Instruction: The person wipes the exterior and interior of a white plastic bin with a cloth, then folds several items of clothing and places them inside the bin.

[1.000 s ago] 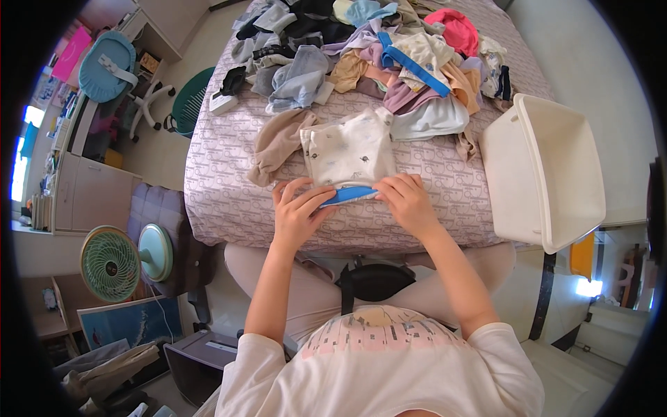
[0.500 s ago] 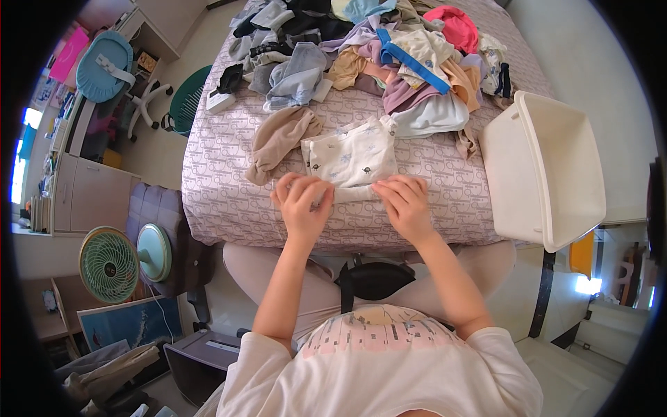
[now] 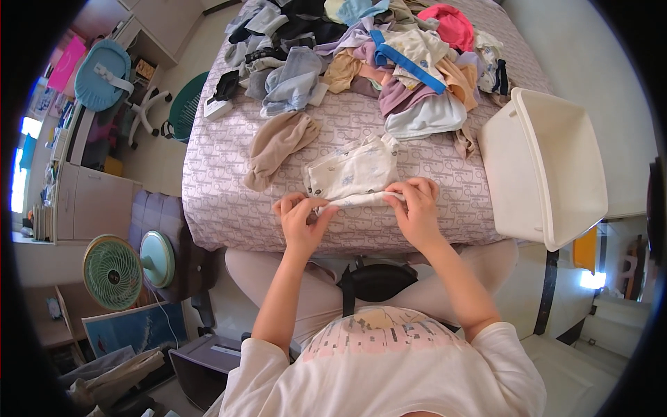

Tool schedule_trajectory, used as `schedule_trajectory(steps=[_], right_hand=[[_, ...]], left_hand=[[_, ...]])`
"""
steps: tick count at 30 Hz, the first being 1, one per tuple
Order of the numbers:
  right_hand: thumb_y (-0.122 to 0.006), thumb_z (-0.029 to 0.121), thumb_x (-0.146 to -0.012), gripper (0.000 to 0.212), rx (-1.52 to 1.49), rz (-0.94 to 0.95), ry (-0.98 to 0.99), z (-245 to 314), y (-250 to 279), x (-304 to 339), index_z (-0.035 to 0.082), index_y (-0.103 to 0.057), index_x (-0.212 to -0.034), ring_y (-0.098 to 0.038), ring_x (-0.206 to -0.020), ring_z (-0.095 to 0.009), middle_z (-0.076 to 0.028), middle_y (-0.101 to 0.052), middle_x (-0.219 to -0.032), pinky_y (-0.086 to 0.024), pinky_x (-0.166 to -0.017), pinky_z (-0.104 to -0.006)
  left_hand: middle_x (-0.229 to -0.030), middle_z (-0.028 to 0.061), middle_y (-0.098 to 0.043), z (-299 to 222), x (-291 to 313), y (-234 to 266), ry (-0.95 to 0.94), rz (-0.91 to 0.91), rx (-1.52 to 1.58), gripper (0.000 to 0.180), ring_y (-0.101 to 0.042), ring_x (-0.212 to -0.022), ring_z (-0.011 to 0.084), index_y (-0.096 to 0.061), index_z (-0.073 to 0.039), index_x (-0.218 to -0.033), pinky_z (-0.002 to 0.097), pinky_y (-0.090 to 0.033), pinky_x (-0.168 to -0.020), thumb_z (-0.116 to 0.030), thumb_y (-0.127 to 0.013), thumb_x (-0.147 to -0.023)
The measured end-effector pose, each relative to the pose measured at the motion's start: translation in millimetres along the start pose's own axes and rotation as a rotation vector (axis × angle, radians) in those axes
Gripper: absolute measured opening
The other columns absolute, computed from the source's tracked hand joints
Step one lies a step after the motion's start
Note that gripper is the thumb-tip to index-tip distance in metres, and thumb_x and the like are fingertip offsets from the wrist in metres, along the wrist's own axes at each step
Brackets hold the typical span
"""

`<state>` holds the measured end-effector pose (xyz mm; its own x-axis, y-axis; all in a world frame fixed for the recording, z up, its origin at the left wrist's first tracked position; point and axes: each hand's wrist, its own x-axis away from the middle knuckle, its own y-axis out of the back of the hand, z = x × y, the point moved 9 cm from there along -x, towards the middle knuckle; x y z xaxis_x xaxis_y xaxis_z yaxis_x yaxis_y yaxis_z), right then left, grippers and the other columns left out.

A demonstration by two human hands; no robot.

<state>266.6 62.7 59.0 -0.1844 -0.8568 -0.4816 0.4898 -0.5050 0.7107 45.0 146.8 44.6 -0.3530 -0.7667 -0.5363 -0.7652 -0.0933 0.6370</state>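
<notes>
A small white garment [image 3: 353, 171] with a sparse blue-grey print lies folded on the bed, its near edge rolled or turned up into a narrow band. My left hand [image 3: 303, 221] pinches the left end of that band between thumb and fingers. At the other end, my right hand [image 3: 415, 210] grips the same edge in a similar pinch. Just beyond my left hand rests a crumpled beige-brown piece of clothing [image 3: 280, 149], apart from the white garment.
A large heap of mixed clothes [image 3: 396, 62] covers the bed's far part. On the right stands a cream plastic bin [image 3: 511, 163], tilted on its side. A small white box [image 3: 217, 108] lies at the bed's left edge. A green fan [image 3: 113, 272] stands at left.
Both hands have shifted on the near edge, the right one outward to the right. The near band of the white garment looks thicker and slants slightly up to the right.
</notes>
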Motion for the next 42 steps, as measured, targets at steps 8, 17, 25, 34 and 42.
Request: schedule_trajectory(steps=[8,17,25,34,42], right_hand=[[-0.078,0.018,-0.082,0.03,0.13,-0.063,0.227,9,4,9,0.015,-0.07,-0.11,-0.056,-0.11,-0.018,0.005,-0.066,-0.118,-0.037,-0.097,-0.039],[-0.076,0.014,-0.083,0.032,0.205,-0.022,0.198,3,-3,2,0.013,-0.067,-0.113,-0.055,-0.1,-0.021,0.002,-0.068,-0.114,-0.037,-0.094,-0.0387],[-0.072,0.015,-0.088,0.031,0.263,-0.085,0.095,8,1,-4,0.014,-0.068,-0.119,-0.053,-0.103,-0.02,0.004,-0.065,-0.112,-0.034,-0.098,-0.0398],[-0.072,0.013,-0.084,0.039,0.355,-0.117,0.213,16,0,-10,0.017,-0.071,-0.123,-0.054,-0.113,-0.017,0.007,-0.065,-0.119,-0.036,-0.101,-0.0398],[-0.07,0.012,-0.085,0.032,0.187,0.13,0.131,-16,4,-25,0.019,-0.073,-0.116,-0.053,-0.111,-0.021,0.006,-0.067,-0.115,-0.034,-0.103,-0.0453]], left_hand=[[-0.099,0.0051,-0.061,-12,-22,5,0.18,-0.124,-0.047,0.027,-0.051,-0.108,0.0275,-0.071,-0.013,-0.098,0.041,-0.035,-0.095,-0.018,-0.086,-0.076],[-0.108,-0.0076,-0.072,-22,-6,-5,-0.297,0.032,-0.082,0.027,-0.058,-0.104,0.0187,-0.071,-0.018,-0.105,0.037,-0.036,-0.093,-0.02,-0.081,-0.08],[-0.082,-0.0012,-0.067,-6,-35,-7,0.129,0.076,-0.01,0.023,-0.055,-0.097,0.0212,-0.075,-0.014,-0.1,0.0405,-0.031,-0.1,-0.028,-0.082,-0.082],[-0.101,-0.0031,-0.069,-14,-48,-2,-0.06,-0.159,-0.154,0.023,-0.058,-0.105,0.0215,-0.075,-0.018,-0.099,0.0406,-0.035,-0.1,-0.024,-0.084,-0.079],[-0.107,-0.003,-0.07,-31,-32,-20,-0.276,0.09,-0.019,0.037,-0.064,-0.099,0.0187,-0.071,-0.015,-0.114,0.0389,-0.039,-0.091,-0.019,-0.083,-0.08]])
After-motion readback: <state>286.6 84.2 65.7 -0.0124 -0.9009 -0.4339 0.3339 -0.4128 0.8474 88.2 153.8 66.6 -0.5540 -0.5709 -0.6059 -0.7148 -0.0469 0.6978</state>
